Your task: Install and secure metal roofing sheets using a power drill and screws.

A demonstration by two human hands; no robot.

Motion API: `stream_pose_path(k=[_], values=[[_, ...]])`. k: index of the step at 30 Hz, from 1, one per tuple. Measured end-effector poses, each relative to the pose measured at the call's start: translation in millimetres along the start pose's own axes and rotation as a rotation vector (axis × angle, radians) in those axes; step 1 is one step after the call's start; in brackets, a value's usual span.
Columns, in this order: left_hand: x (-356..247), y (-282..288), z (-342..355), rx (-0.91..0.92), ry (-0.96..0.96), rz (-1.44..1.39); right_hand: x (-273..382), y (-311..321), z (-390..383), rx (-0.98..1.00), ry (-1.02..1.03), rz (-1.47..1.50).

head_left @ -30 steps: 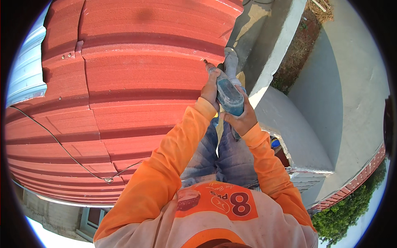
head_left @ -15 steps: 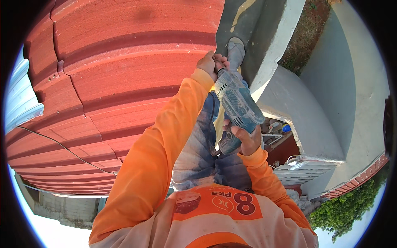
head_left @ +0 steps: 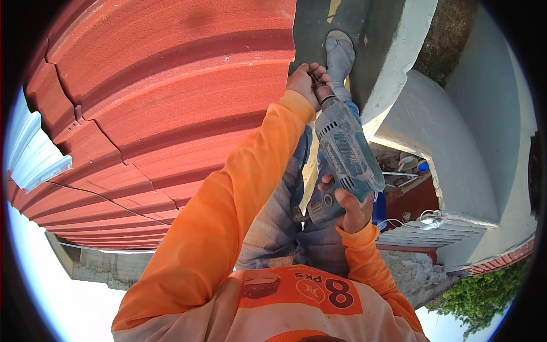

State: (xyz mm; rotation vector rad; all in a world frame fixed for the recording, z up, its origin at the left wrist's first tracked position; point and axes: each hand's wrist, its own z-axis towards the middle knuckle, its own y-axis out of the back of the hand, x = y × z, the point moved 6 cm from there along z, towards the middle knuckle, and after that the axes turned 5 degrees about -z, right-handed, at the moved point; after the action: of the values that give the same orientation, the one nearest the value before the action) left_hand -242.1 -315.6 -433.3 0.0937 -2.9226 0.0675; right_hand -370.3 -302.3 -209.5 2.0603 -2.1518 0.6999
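A dusty teal and grey power drill [head_left: 348, 153] lies across the front of my body, its nose tilted away and slightly left. My right hand [head_left: 355, 211] is wrapped round its rear handle, the thumb near the body of the tool. At the reddish-brown front end, my left hand [head_left: 305, 85] is closed with its fingers pinched about the tip. A small dark piece shows between those fingers, too hidden to make out. Below the drill are my jeans-covered legs [head_left: 273, 219], and one sandalled foot [head_left: 340, 54] shows past its nose.
Red ribbed metal roofing [head_left: 188, 85] fills the left. A pale concrete ledge [head_left: 393, 68] runs along the right of the grey walkway [head_left: 310, 34]. Farther right is an opening with a blue container [head_left: 423, 166] inside. A thin cable [head_left: 108, 199] crosses the roof.
The view has shifted, so the drill and both hands appear a little farther right. Both hands keep their places on the drill.
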Motion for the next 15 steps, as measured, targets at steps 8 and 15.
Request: stream_pose_path(k=[8, 15], values=[[11.6, -2.7, 9.8, -0.059, -0.06, 0.183, -10.4, 10.3, 8.1, -0.103, 0.05, -0.001], [25.3, 18.6, 22.3, -0.21, -0.021, 0.124, -28.5, 21.1, 10.1, -0.154, -0.008, -0.066]])
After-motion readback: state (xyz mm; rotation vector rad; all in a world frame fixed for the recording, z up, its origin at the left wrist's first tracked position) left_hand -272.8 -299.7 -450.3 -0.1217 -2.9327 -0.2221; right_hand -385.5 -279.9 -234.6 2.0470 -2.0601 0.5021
